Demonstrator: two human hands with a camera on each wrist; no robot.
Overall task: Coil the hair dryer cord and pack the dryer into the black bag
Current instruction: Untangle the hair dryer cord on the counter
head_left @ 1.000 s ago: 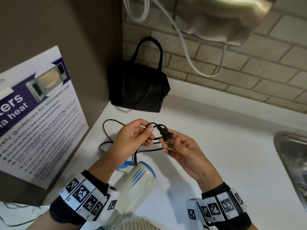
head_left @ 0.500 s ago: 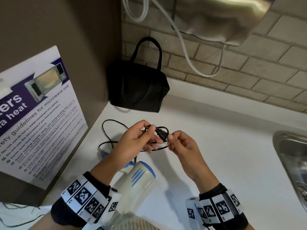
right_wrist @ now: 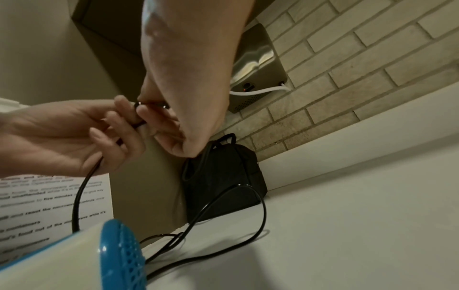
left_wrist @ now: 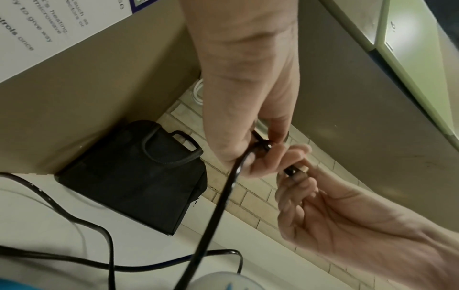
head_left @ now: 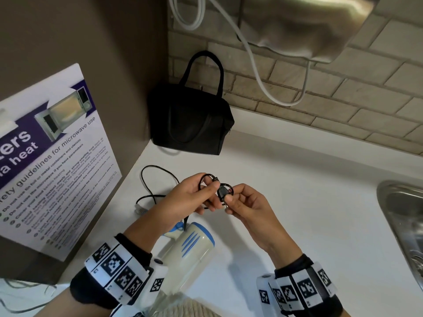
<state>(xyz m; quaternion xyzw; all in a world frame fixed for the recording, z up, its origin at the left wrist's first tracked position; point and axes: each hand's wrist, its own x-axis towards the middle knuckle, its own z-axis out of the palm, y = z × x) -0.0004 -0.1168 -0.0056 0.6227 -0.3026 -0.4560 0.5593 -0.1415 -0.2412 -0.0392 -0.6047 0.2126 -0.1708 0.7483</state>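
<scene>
A white and blue hair dryer (head_left: 190,250) lies on the white counter (head_left: 297,202) near my body, under my left wrist; its blue grille (right_wrist: 121,255) fills the right wrist view's bottom left. Its black cord (head_left: 148,179) loops loosely on the counter toward the left wall. My left hand (head_left: 194,197) pinches a small loop of cord above the dryer. My right hand (head_left: 240,204) pinches the black plug (head_left: 222,193) right beside it. The black bag (head_left: 190,120) stands shut in the back corner, handles (head_left: 203,72) up.
A microwave guidelines poster (head_left: 52,156) leans on the left wall. A steel sink (head_left: 402,225) lies at the right edge. A metal wall unit (head_left: 297,26) with a white cable (head_left: 263,83) hangs on the brick wall above.
Both hands have drawn closer together and the plug has turned upright between them. The small cord loop in the left hand has tightened. Dryer and bag have not moved.
</scene>
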